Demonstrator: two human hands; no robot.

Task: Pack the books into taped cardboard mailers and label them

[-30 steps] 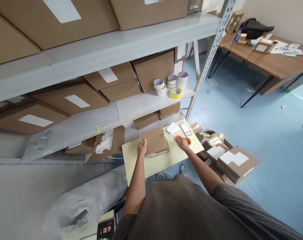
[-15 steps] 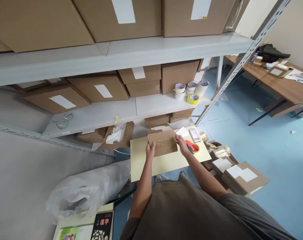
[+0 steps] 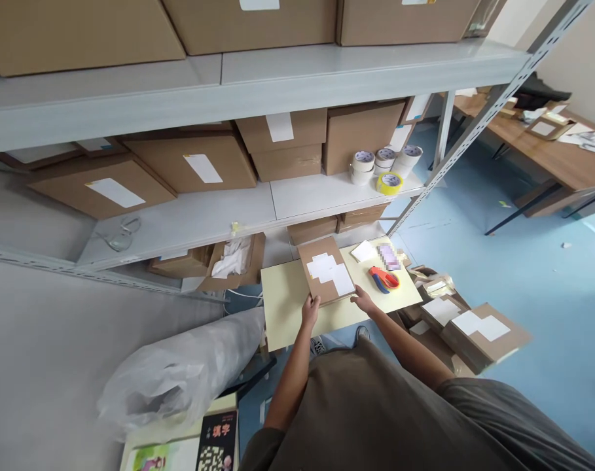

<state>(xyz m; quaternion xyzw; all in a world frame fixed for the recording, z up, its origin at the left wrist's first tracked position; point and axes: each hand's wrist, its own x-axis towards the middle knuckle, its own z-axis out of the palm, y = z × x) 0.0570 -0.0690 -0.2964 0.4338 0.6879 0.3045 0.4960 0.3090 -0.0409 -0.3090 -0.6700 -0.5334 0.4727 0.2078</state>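
Observation:
A flat cardboard box (image 3: 317, 286) with white labels on its upper face is over the pale yellow tabletop (image 3: 282, 317). My left hand (image 3: 311, 310) is closed on its near left corner, with the thumb on top. At its near right corner my right hand (image 3: 362, 299) grips the edge; the fingertips are partly hidden. Right of the box lies a red and blue tape dispenser (image 3: 384, 279). Behind that are a stack of white labels (image 3: 364, 251) and a blurred-out purple item (image 3: 388, 256).
Grey shelving (image 3: 248, 204) with cardboard boxes and tape rolls (image 3: 362, 167) rises in front. Labelled boxes (image 3: 481, 330) are piled on the right. At left lie a plastic-wrapped roll (image 3: 194, 366) and a black book (image 3: 217, 441). A brown desk (image 3: 542, 147) stands far right.
The box has turned from showing its plain side to lying flatter with its labelled face up. Both hands have shifted to its near corners. The camera view has moved slightly.

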